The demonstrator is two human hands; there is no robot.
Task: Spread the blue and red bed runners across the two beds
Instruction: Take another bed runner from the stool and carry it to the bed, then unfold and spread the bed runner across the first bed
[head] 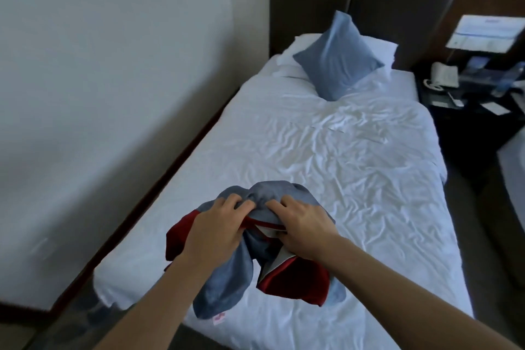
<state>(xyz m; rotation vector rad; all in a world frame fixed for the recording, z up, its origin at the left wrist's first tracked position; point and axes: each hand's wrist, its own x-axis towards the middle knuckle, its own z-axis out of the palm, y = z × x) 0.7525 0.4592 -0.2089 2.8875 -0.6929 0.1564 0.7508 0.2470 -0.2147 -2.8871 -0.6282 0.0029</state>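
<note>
We had barely begun: our left hand and right hand had their fingers curled, pinching the bunched blue and red runner above the foot of the bed, nothing yet spread on either bed.

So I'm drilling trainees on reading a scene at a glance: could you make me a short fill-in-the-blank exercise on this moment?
1. Both hands, the left hand and the right hand, grip the bunched ____.
2. The cushion standing near the headboard is ____ in colour.
3. The bundle is held over the ____ end of the bed.
4. The wrinkled sheet on the bed is ____.

Missing words: bed runner; blue; foot; white
</note>
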